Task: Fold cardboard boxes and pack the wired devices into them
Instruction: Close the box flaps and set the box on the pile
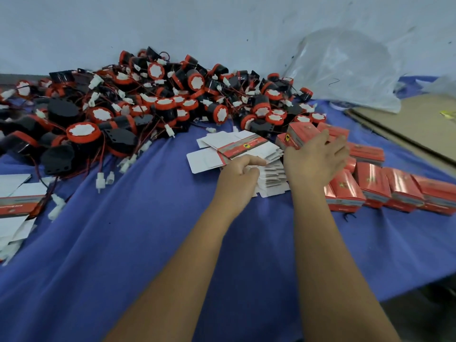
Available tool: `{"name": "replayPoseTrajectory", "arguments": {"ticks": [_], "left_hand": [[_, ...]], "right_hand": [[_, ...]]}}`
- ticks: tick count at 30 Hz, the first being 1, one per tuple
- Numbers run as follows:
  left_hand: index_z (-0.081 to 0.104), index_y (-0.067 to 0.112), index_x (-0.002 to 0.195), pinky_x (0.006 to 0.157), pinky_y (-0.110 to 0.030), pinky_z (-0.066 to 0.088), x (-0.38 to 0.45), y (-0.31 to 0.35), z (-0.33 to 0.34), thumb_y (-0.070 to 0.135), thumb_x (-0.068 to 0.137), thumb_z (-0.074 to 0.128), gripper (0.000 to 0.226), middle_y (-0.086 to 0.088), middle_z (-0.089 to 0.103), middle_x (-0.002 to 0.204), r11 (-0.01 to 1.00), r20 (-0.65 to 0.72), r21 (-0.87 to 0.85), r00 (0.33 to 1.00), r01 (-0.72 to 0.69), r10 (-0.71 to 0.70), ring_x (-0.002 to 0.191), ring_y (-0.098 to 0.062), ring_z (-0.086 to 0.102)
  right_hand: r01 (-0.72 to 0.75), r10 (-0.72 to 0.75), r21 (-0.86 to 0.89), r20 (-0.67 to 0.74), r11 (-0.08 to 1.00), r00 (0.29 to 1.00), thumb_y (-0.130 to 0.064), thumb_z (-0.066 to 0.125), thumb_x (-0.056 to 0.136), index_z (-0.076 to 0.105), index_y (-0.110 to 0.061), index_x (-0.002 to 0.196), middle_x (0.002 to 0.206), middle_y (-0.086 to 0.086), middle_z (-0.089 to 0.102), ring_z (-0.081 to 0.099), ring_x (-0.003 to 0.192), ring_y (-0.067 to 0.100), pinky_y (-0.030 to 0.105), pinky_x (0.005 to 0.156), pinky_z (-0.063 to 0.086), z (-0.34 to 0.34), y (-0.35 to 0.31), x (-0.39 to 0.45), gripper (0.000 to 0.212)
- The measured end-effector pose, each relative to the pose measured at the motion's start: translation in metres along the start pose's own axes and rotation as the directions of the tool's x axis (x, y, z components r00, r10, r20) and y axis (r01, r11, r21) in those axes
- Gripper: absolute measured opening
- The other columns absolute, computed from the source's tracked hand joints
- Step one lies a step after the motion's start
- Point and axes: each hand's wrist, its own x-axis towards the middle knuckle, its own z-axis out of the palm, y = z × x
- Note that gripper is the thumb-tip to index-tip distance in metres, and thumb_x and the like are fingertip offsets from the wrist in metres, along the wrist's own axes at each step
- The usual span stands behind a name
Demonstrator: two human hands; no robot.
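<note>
Left hand (240, 172), fingers curled, pinches a flat from the unfolded box stack (249, 150); right hand (314, 157) spread open over packed boxes (370, 186). Wired devices (148, 104) heaped far left. Next, likely fold that flat.

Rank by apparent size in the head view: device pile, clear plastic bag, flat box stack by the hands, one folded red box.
1. Device pile
2. Clear plastic bag, farther back, so true size unsure
3. Flat box stack, partly hidden by hands
4. Folded red box
</note>
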Motion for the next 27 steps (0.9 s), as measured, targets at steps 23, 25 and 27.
{"name": "replayPoseTrajectory", "arguments": {"ticks": [23,25,27], "left_hand": [[0.056,0.020,0.137,0.120,-0.044,0.017,-0.006,-0.061,-0.185,0.020,0.102,0.043,0.038,-0.009,0.032,0.158,0.560,-0.344,0.778,0.939,0.285,0.000,0.148,-0.029,0.017],[0.062,0.018,0.130,0.112,-0.046,0.029,-0.004,-0.065,-0.186,0.016,0.100,0.042,0.036,-0.008,0.049,0.146,0.561,-0.346,0.783,0.938,0.269,0.034,0.132,-0.034,0.038],[0.071,0.018,0.115,0.096,-0.046,0.039,-0.002,-0.064,-0.185,0.011,0.096,0.045,0.033,-0.007,0.061,0.126,0.582,-0.371,0.769,0.926,0.265,0.069,0.111,-0.036,0.049]], "right_hand": [[0.718,-0.754,0.340,0.533,0.607,0.385,-0.021,0.035,0.104,0.032,-0.034,0.151,0.142,0.007,0.045,0.040,0.126,0.029,0.043,0.109,0.028,0.111,-0.120,-0.151,0.049],[0.715,-0.742,0.327,0.543,0.618,0.394,-0.026,0.034,0.104,0.033,-0.035,0.150,0.147,0.003,0.042,0.035,0.133,0.027,0.041,0.112,0.022,0.112,-0.118,-0.151,0.047],[0.685,-0.749,0.371,0.531,0.626,0.397,-0.025,0.038,0.101,0.039,-0.034,0.147,0.145,-0.001,0.045,0.035,0.133,0.024,0.039,0.112,0.020,0.112,-0.117,-0.151,0.047]]}}
